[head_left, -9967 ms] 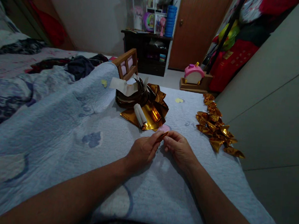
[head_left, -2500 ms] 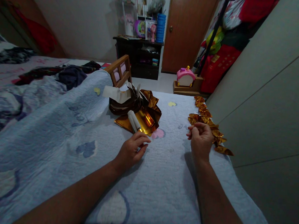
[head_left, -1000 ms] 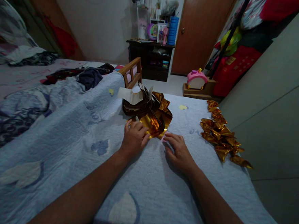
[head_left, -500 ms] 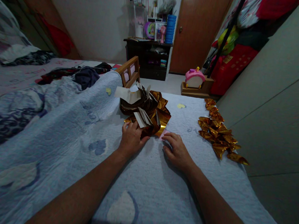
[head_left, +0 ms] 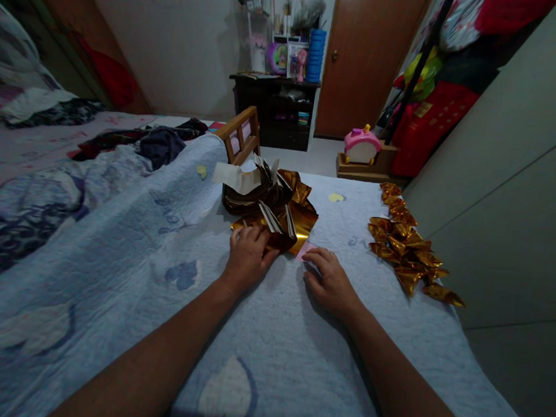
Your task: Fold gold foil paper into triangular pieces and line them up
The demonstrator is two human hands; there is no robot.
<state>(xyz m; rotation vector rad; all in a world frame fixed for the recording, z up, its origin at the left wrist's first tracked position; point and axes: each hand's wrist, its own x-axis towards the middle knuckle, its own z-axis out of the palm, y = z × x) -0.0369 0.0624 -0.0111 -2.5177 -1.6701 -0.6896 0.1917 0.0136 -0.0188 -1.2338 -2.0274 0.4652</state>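
Observation:
On the bed lies a pile of gold foil paper (head_left: 303, 220), its sheets bent and standing up, with pale backs showing. My left hand (head_left: 247, 254) is closed on the near left edge of the pile, fingers over the folded sheets and thumb along the near side. To its right, my right hand (head_left: 328, 277) rests with curved fingers and the thumb apart, holding nothing. Its fingertips are beside a small pink patch (head_left: 306, 251) by the foil; whether this is paper or part of the cover I cannot tell.
Folded gold foil pieces (head_left: 406, 249) lie in a row along the bed's right edge. A blue quilted cover (head_left: 273, 335) lies under everything. Beyond the bed are a wooden headboard-like rail (head_left: 239, 136), a pink toy (head_left: 362, 146) and a dark cabinet (head_left: 272, 116). Crumpled clothes (head_left: 161, 144) lie at the left.
My left hand has shifted slightly right and further onto the foil, and the near upright sheets have tilted so less of their pale face shows. My right hand has hardly moved.

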